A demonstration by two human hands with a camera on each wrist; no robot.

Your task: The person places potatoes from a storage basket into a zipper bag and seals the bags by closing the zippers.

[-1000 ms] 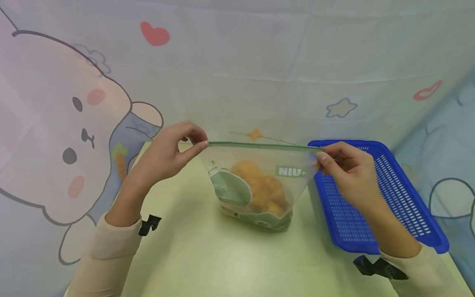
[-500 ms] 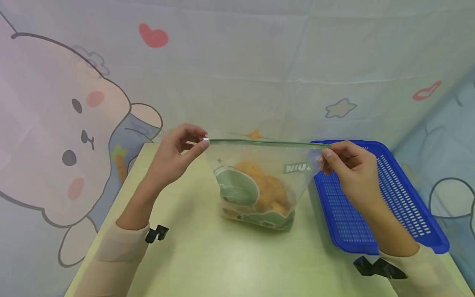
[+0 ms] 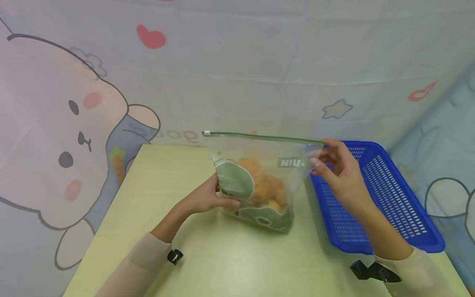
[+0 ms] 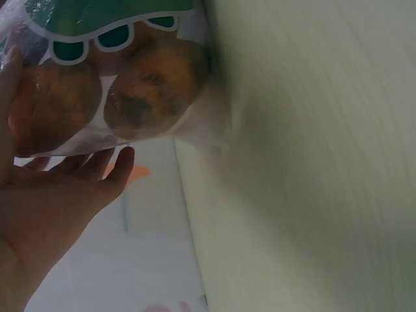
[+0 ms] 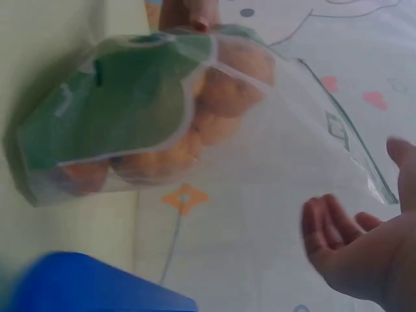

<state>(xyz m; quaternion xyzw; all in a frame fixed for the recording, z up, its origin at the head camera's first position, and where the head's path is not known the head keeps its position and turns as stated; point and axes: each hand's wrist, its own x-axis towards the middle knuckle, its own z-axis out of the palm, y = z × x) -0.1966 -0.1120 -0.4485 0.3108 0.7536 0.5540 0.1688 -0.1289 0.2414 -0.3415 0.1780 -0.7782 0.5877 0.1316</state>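
Observation:
A clear zip bag (image 3: 263, 150) with green print stands upright on the table, orange round fruits (image 3: 265, 185) inside it. Its green zip strip (image 3: 259, 136) runs along the top, with a white slider (image 3: 206, 133) at the left end. My left hand (image 3: 202, 196) holds the bag's lower left side, thumb in front and fingers behind. From the left wrist, fruits (image 4: 153, 91) with dark patches show through the plastic above the fingers. My right hand (image 3: 343, 177) is at the upper right corner; the right wrist view shows its fingers (image 5: 322, 224) spread and apart from the bag.
A blue perforated basket (image 3: 398, 181) stands on the right of the pale table (image 3: 167, 165), partly behind my right forearm. A printed cloth (image 3: 241, 62) hangs behind the table. Black mounts (image 3: 175, 256) sit at both wrists.
My left hand has let go of the slider end and moved down to the bag's lower left side. My right hand has loosened from the top corner and shifted slightly left.

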